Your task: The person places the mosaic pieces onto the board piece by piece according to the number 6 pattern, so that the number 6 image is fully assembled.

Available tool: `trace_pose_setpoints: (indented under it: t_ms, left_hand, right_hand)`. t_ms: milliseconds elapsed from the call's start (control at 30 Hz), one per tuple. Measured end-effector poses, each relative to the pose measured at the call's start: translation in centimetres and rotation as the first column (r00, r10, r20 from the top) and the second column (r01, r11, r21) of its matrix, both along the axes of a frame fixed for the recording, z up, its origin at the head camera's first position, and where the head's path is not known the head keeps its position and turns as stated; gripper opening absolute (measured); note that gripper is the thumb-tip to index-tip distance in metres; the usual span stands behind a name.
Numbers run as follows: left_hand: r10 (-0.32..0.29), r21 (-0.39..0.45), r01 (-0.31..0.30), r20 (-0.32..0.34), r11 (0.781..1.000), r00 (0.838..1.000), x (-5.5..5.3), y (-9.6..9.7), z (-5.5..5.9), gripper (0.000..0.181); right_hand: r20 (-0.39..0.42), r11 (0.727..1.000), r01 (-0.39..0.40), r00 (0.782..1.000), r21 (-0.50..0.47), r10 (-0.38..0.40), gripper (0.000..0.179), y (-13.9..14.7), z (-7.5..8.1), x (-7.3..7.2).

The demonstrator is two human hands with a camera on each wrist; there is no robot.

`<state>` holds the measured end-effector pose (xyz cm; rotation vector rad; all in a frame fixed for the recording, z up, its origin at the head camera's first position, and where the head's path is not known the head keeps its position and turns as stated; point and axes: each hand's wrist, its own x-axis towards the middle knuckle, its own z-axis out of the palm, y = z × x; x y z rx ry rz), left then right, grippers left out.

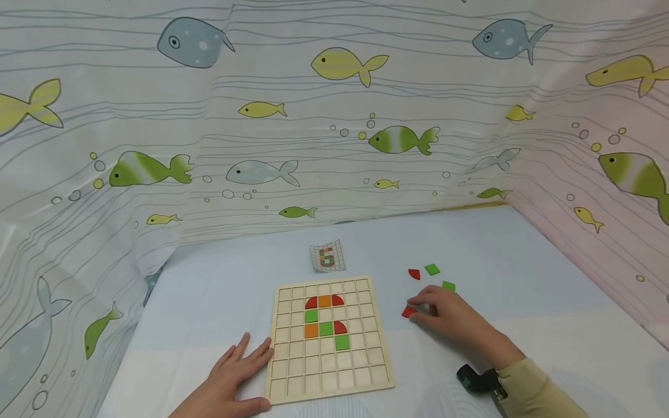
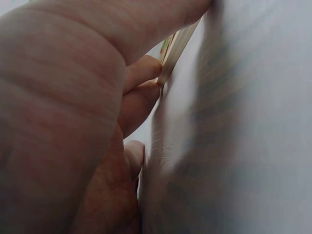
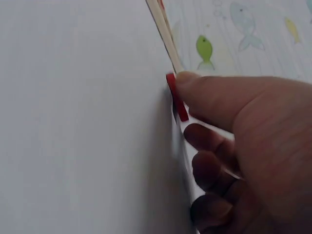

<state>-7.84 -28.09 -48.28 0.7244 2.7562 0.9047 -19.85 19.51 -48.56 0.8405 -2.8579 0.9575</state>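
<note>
A square wooden grid board lies on the table, with red, orange and green tiles set in some of its cells. My left hand is spread flat beside it, fingertips and thumb against its left edge. In the left wrist view, fingers touch the board's side. Right of the board, my right hand pinches a red quarter-circle tile at the table surface. The right wrist view has the thumb on this red tile, the other fingers curled close by.
Near the right hand lie another red quarter-circle tile, a green square tile and a second green one, partly behind the hand. A small pattern card lies behind the board. Fish-print sheeting surrounds the table.
</note>
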Motion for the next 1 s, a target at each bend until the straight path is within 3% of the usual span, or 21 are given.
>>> trace_pose_setpoints:
  t_ms: [1000]
  left_hand:
    - [-0.014, 0.024, 0.014, -0.018, 1.000, 1.000, 0.08, 0.05, 0.12, 0.080]
  right_hand:
    - [0.014, 0.996, -0.074, 0.997, 0.052, 0.073, 0.015, -0.48, 0.09, 0.15]
